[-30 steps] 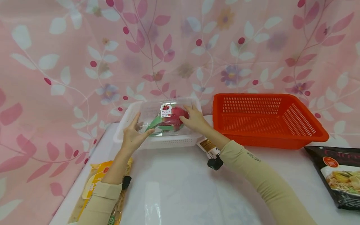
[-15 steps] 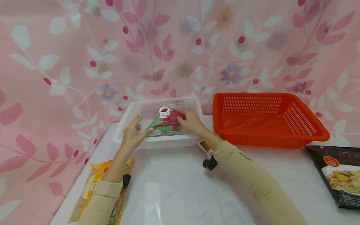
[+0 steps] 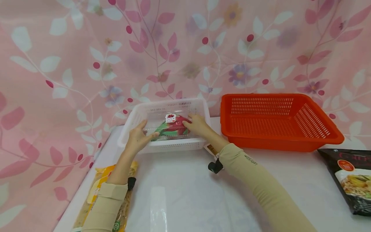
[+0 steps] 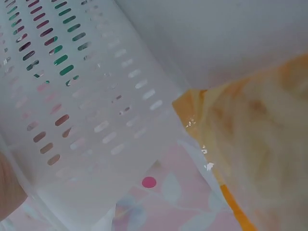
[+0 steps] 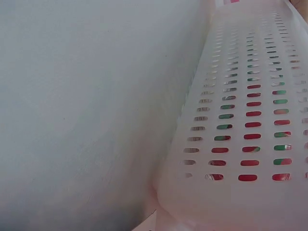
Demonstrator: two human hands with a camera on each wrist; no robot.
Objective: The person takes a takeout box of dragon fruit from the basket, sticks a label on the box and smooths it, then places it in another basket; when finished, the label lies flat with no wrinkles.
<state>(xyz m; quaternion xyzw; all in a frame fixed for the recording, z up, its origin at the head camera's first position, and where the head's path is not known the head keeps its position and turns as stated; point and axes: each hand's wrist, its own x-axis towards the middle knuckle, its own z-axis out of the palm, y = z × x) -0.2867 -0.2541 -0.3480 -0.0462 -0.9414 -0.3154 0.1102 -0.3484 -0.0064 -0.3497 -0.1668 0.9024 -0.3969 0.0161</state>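
Observation:
A clear plastic clamshell box (image 3: 174,131) with red and green dragon fruit inside and a white label on its lid lies in the white perforated basket (image 3: 165,147). My left hand (image 3: 136,138) holds the box's left end, its thumb along the front edge. At the right end my right hand (image 3: 200,125) grips it, with thumb and fingers over the lid. Parts of both hands' fingers are hidden. Red and green show through the slots of the basket wall (image 5: 231,192) in the right wrist view.
A red basket (image 3: 278,143) stands to the right. Under my left forearm lies a yellow food bag (image 3: 98,185), and a black noodle packet (image 3: 347,183) is at the far right. A small brown-and-white packet (image 3: 212,149) lies by the basket's front right corner.
Both hands have lowered the clamshell box from around the white basket's rim down into it. My right hand and forearm have shifted slightly left. The view has turned a little.

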